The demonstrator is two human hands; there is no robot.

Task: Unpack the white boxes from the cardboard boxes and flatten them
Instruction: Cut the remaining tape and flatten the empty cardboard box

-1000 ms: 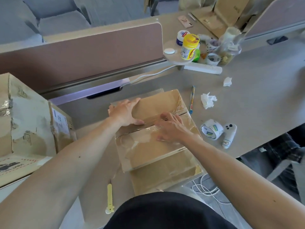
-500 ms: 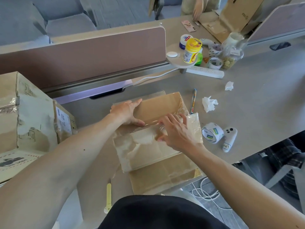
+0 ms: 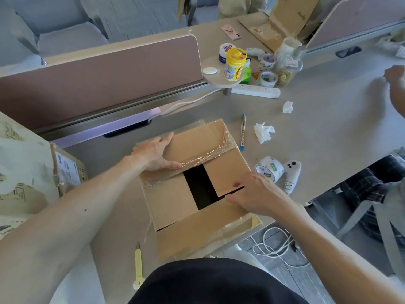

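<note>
**Hand pose.** The left hand lies flat on the far flap of the cardboard box. Its fingers are straight and spread, its thumb runs along the flap's near edge, and the forearm comes in from the near left. The right hand is on the right part of the box top, with bent fingers pointing left. Its fingertips meet the seam between the right inner flap and the near flap. It cannot be told whether they grip an edge or only press. The two hands are apart.

**Materials and shapes.** The box is brown corrugated card, rectangular and matte. Wrinkled, glossy clear tape clings to the far flap's edge and right corner.

**State of the box.** It stands on the grey worktop, at the near edge in front of the person. The near flap is folded outward toward the person. The two inner flaps lie level with a dark gap between them, and the interior is too dark to read.

**Adjacent items.** A tape roll is just to the right, and a yellow cutter lies at the near left.
</note>
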